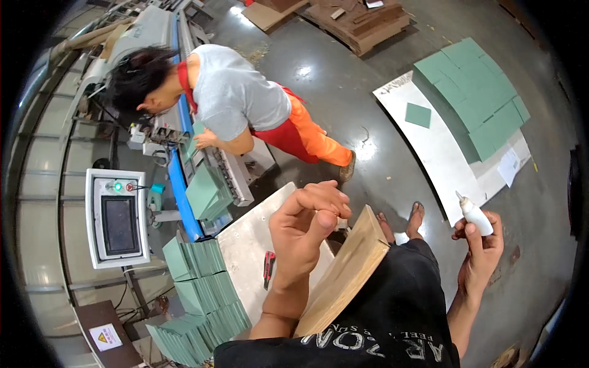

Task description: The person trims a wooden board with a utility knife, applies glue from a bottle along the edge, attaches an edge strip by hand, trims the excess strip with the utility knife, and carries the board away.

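Note:
My right hand is wrapped round a small white squeeze bottle with a narrow nozzle, held up and tilted to the left. In front of me my left hand is raised with its fingers curled and the thumb close to the fingertips. Anything pinched there is too small to make out. Below that hand, a wooden board leans on edge against my body, close to my left forearm. A red and black utility knife lies on the pale tabletop left of my left wrist.
Stacked green panels stand at the near left, beside a control screen. A co-worker bends over a long machine, hands on a green panel. More green panels lie on a white board at the far right. Brown sheets are stacked behind.

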A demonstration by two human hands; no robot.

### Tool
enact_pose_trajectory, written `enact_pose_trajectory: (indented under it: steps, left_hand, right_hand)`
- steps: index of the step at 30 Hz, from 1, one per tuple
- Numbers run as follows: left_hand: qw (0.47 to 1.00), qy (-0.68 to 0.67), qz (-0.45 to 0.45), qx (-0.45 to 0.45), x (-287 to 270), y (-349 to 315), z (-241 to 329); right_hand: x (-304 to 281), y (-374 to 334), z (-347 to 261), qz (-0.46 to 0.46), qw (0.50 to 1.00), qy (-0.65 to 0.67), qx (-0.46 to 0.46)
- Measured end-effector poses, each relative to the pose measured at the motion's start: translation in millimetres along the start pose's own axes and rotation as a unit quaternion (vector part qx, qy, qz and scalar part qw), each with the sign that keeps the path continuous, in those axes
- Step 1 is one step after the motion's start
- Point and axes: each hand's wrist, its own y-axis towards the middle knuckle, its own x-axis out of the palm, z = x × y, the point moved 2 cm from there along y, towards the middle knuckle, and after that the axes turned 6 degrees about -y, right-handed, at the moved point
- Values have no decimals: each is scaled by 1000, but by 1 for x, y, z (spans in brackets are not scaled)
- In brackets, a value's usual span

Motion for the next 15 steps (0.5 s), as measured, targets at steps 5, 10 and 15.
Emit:
enact_pose_trajectory:
  steps: [5, 10, 15]
  left_hand:
    - [999, -8, 48, 9, -8, 0, -3]
    - [995, 27, 92, -7, -3, 3, -6]
    - [994, 47, 102, 4, -11, 4, -18]
  right_hand:
    - [0, -1, 1, -3, 1000, -2, -4]
    - [1, -1, 1, -8, 1000, -2, -8]
    - [-2, 1, 5, -1, 1000, -4, -5]
